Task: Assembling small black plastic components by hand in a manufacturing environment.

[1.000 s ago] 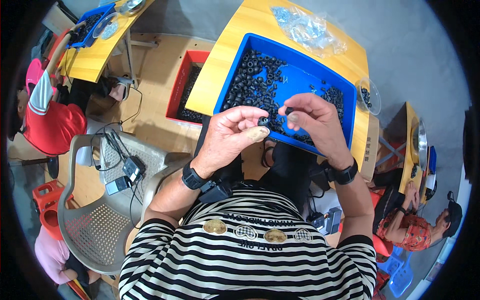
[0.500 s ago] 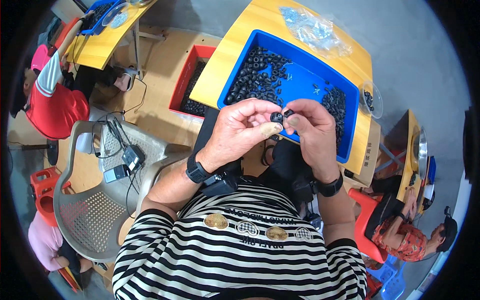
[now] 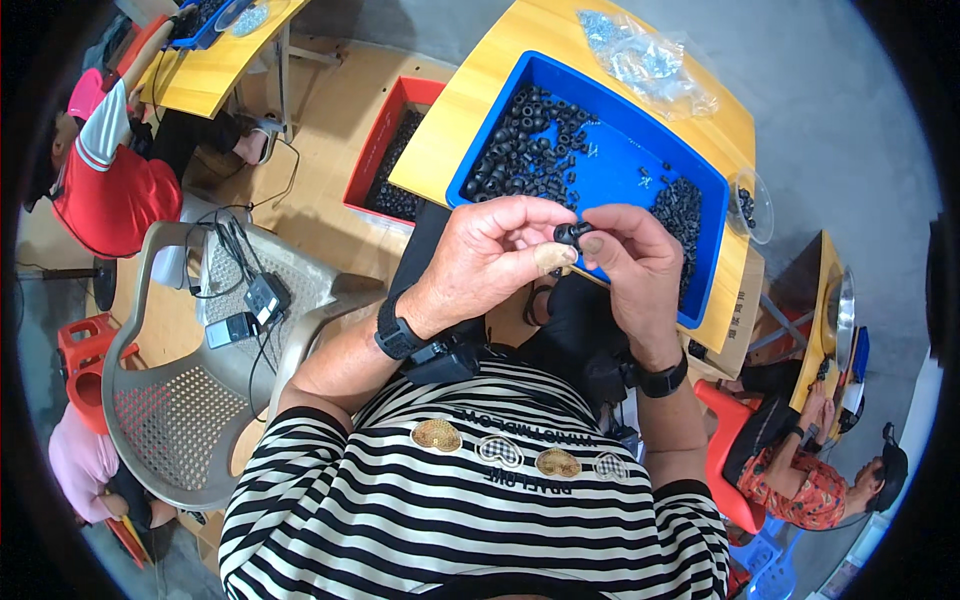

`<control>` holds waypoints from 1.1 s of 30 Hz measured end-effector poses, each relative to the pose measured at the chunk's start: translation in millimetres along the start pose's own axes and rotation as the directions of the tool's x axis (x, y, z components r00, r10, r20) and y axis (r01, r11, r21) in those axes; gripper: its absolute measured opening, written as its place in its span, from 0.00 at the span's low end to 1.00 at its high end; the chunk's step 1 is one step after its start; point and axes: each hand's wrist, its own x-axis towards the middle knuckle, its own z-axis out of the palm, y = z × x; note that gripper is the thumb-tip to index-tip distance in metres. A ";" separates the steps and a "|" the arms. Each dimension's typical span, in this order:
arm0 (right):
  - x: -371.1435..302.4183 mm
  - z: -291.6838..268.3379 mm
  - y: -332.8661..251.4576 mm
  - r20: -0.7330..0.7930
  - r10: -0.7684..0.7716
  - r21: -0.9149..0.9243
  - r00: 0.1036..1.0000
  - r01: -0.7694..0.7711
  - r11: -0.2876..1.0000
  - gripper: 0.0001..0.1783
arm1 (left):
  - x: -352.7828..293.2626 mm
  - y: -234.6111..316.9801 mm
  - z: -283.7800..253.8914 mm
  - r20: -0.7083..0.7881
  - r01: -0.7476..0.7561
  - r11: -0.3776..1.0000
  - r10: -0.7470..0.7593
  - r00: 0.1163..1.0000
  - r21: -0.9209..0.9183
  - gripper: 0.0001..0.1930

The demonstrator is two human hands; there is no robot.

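Observation:
Between thumb and finger, my left hand (image 3: 497, 250) pinches a round black plastic part (image 3: 567, 234). My right hand (image 3: 635, 255) holds a smaller black piece (image 3: 584, 229) against it, and the two pieces touch. Both hands are in front of the near edge of a blue tray (image 3: 575, 75). Larger black round parts (image 3: 520, 140) are heaped in the tray's left side. Small black pieces (image 3: 680, 210) form a pile on its right, with a few tiny silvery bits (image 3: 645, 180) beside them.
The tray stands on a yellow table (image 3: 440, 150) with a clear plastic bag (image 3: 650, 60) and a clear bowl (image 3: 752, 205). At left are a red bin (image 3: 375, 150) and a grey chair (image 3: 165, 400) carrying cables and devices. Other people work at both sides.
My hands have come together: the small black piece in my right hand, apart from the round part before, now meets it. The whole view has shifted slightly.

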 end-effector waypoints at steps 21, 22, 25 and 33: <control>0.6 3.0 -1.8 0.185 0.257 0.308 0.949 -0.304 0.901 0.12 | -3.8 -4.6 -9.3 0.059 -0.293 0.917 0.288 0.956 0.270 0.15; 0.0 0.8 -1.6 0.255 0.335 0.324 0.907 -0.406 0.854 0.13 | -3.7 -4.8 -10.1 0.057 -0.291 0.918 0.287 0.956 0.269 0.15; -4.3 -1.3 1.2 0.269 0.396 0.227 0.878 -0.458 0.860 0.15 | -2.1 -7.9 -12.6 0.089 -0.312 0.900 0.299 0.950 0.304 0.15; -3.6 -3.3 0.0 0.347 0.384 0.132 0.856 -0.450 0.883 0.21 | -1.8 -23.2 -11.2 0.103 -0.367 0.899 0.353 0.930 0.239 0.15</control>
